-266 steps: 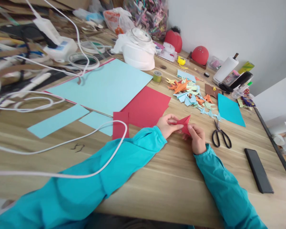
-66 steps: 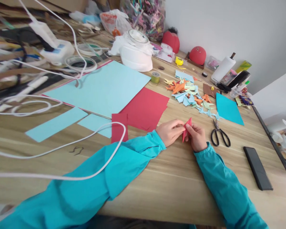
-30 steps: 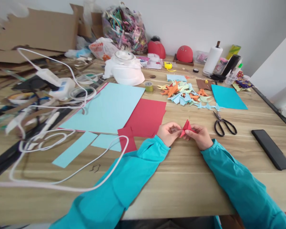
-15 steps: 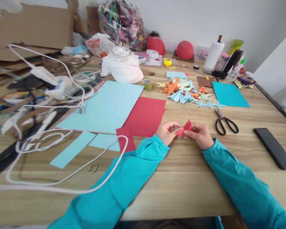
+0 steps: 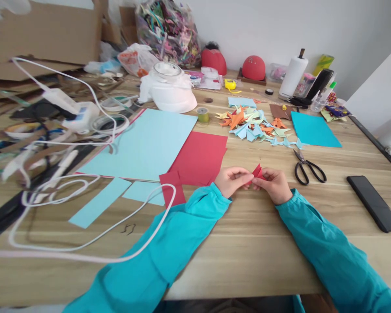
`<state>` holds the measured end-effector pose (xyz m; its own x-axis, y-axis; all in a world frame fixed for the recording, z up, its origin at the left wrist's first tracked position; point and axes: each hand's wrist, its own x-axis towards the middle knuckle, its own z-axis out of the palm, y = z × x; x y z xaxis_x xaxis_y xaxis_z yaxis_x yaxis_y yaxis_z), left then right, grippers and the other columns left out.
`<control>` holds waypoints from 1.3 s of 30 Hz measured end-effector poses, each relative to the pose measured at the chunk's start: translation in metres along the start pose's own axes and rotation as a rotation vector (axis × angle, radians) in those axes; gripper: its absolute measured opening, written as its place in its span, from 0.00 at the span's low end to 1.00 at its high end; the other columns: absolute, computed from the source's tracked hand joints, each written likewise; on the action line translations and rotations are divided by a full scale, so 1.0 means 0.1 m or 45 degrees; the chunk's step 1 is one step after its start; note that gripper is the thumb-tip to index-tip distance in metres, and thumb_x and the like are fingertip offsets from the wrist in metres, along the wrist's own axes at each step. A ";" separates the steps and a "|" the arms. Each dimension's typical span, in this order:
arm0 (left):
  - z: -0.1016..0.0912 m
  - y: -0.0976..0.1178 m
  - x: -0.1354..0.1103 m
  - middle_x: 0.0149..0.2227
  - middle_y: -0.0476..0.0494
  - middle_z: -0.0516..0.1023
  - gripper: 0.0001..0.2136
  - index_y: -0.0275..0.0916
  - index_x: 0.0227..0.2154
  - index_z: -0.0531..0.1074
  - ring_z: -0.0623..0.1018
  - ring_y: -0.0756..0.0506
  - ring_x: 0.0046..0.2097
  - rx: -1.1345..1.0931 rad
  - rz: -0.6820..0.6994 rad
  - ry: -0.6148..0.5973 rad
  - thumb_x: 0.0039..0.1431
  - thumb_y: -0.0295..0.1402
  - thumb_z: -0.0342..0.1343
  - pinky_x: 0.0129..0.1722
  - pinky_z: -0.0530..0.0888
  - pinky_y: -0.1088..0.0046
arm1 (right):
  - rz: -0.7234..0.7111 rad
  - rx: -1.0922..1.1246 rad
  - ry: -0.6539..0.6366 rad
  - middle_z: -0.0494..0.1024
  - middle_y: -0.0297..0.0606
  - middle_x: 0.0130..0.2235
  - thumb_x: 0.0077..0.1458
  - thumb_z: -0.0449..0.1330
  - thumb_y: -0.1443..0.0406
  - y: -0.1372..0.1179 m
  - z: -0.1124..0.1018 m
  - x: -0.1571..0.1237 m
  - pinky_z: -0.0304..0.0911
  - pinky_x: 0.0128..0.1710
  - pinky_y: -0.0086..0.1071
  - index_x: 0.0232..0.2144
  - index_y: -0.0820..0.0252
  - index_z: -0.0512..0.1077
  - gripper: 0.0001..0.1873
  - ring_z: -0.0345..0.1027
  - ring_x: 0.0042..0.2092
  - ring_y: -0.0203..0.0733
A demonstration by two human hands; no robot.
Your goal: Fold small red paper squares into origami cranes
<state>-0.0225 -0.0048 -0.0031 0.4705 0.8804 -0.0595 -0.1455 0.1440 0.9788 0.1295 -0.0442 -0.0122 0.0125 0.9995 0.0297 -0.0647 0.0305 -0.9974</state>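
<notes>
Both hands meet over the wooden table and pinch one small folded red paper piece. My left hand grips its left side with closed fingers. Closed on the right side is my right hand. Only a red tip of the piece shows between the fingers. Both arms wear teal sleeves. A large red paper sheet lies just left of and beyond my left hand.
Black scissors and a black phone lie right of my hands. A heap of folded paper figures and a teal sheet lie beyond. Light blue sheets, white cables and clutter fill the left.
My hands have closed further round the red piece and pressed it lower, so less of it shows. Earlier the camera view tilted up and swung right.
</notes>
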 end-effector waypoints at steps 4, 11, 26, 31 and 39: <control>0.03 -0.02 0.01 0.17 0.49 0.74 0.09 0.32 0.23 0.73 0.73 0.51 0.20 0.049 -0.001 0.093 0.37 0.31 0.64 0.23 0.73 0.75 | -0.003 -0.004 -0.020 0.77 0.36 0.22 0.42 0.67 0.61 0.03 -0.02 0.00 0.63 0.21 0.27 0.25 0.63 0.74 0.11 0.68 0.22 0.34; 0.01 -0.03 0.02 0.17 0.48 0.75 0.07 0.33 0.23 0.72 0.73 0.50 0.19 0.050 -0.025 0.101 0.38 0.29 0.63 0.23 0.74 0.73 | 0.001 0.046 -0.045 0.76 0.35 0.21 0.49 0.62 0.59 0.07 -0.04 0.01 0.62 0.21 0.26 0.26 0.63 0.74 0.11 0.68 0.21 0.33; 0.00 -0.05 0.03 0.17 0.49 0.73 0.13 0.33 0.21 0.71 0.71 0.52 0.19 0.081 -0.060 -0.003 0.42 0.40 0.62 0.21 0.71 0.76 | 0.021 0.086 -0.041 0.76 0.35 0.22 0.48 0.62 0.58 0.03 -0.03 -0.01 0.63 0.21 0.26 0.27 0.63 0.74 0.12 0.69 0.22 0.34; 0.00 -0.06 0.03 0.15 0.50 0.71 0.14 0.33 0.21 0.70 0.70 0.53 0.18 0.080 -0.034 0.003 0.41 0.41 0.62 0.20 0.70 0.77 | 0.062 0.049 -0.102 0.76 0.36 0.22 0.49 0.61 0.57 0.03 -0.04 -0.01 0.62 0.21 0.26 0.24 0.64 0.73 0.14 0.69 0.22 0.33; 0.01 -0.06 0.02 0.18 0.49 0.73 0.14 0.34 0.21 0.70 0.71 0.53 0.20 0.133 -0.054 -0.039 0.43 0.42 0.61 0.22 0.70 0.77 | 0.092 0.022 -0.078 0.76 0.36 0.21 0.49 0.60 0.56 0.03 -0.04 -0.01 0.61 0.19 0.25 0.23 0.64 0.73 0.16 0.68 0.20 0.32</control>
<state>-0.0202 -0.0046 -0.0084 0.5007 0.8602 -0.0969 -0.0340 0.1315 0.9907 0.1329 -0.0452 -0.0151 -0.0537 0.9978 -0.0378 -0.0802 -0.0421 -0.9959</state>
